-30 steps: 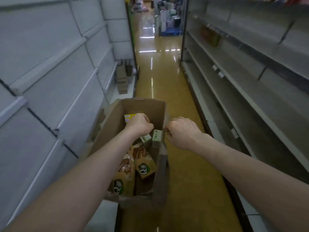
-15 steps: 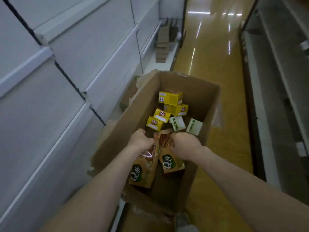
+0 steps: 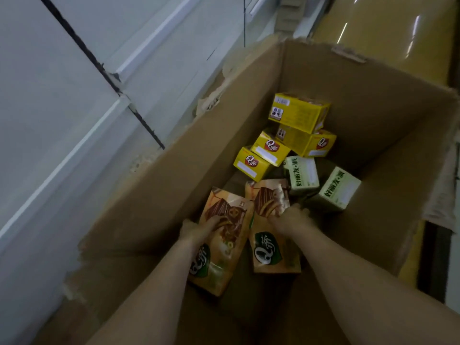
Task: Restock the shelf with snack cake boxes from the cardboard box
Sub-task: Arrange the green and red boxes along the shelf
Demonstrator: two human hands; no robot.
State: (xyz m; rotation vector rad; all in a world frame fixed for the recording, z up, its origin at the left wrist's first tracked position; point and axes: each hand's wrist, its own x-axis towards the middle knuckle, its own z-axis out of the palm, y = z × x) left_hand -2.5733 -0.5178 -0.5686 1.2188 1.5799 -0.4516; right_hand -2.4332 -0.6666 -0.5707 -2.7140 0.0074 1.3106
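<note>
White shelf (image 3: pixel 82 100): runs along the left, just beside the carton, tiers bare where visible. Cardboard box (image 3: pixel 368 100): large, open-topped, torn rim, standing on the aisle floor (image 3: pixel 388 28); holds all stock. Orange snack cake boxes, 2: left orange box (image 3: pixel 224 245) tilted toward the near-left wall, right orange box (image 3: pixel 271 247) just beside it, their long edges almost touching. Yellow boxes (image 3: pixel 298 113), 4, heaped at the far end; green boxes (image 3: pixel 333 188), 2, between heap and right wall. Left hand (image 3: pixel 199 229): fingers curled over the left orange box's upper face, gripping it. Right hand (image 3: pixel 291 219): fingers curled onto the right orange box's top end, close to the nearer green box. Handling note: judged step is lifting 1 box per hand; grip across the narrow sides, lift straight up clear of the rim, avoid crushing corners or snagging the neighbouring green box.
</note>
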